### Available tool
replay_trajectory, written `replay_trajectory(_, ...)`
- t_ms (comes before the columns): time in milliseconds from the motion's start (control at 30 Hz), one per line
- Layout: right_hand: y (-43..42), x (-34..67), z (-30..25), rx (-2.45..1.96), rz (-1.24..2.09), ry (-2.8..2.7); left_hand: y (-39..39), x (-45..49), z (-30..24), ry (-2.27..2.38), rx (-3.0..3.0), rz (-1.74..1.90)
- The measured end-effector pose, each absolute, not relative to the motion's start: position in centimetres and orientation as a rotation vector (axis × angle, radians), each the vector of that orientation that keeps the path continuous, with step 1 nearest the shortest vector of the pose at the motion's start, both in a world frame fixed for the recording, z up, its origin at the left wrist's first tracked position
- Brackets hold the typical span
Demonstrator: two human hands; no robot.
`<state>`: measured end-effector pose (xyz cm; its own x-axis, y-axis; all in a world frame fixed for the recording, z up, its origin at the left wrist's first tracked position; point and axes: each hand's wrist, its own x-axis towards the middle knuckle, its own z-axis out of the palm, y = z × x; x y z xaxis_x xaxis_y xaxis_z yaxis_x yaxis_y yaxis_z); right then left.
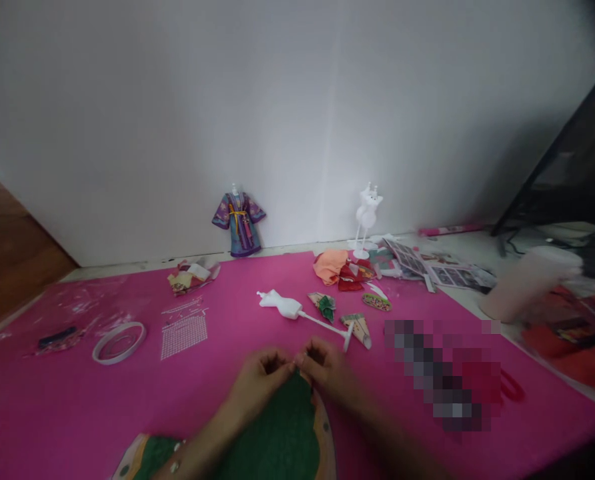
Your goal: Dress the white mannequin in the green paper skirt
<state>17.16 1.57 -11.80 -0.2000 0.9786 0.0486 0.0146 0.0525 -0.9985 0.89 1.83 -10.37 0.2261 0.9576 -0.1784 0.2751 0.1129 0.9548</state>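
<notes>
Fingers [283, 368]: curled, tips of both hands pinched on the top edge of sheet [277, 433], meeting at its middle.
Left hand [257, 383]: knuckles up, grasping the edge from the left.
Right hand [330, 365]: mirrored grip, touching the left fingertips.
Sheet: green, pale-bordered, flat on mat [77, 413] under both wrists.
Handling: probably best with even pressure on both sides, edge kept square, rest of sheet flat against skew.
Beyond: dummy [283, 305] lying just past the knuckles; scraps [325, 305] beside it; tape ring [119, 342] well left.
</notes>
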Motion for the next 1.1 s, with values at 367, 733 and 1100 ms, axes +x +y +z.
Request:
replay_trajectory(367, 1.8, 18.5, -10.3, -1.074, 1.265, -1.173, 0.8, 0.4, -10.4, 1.258, 1.333, 0.705)
replay_trajectory(733, 1.8, 18.3, -11.2, -1.011, 1.367, -1.086, -1.6, -1.2, -11.2, 1.355, 1.097, 0.893)
replay_trajectory(1100, 1.8, 18.5, -11.2, -1.026, 1.375, -1.023, -2.0, -1.3, -9.2, 1.430, 1.163, 0.859)
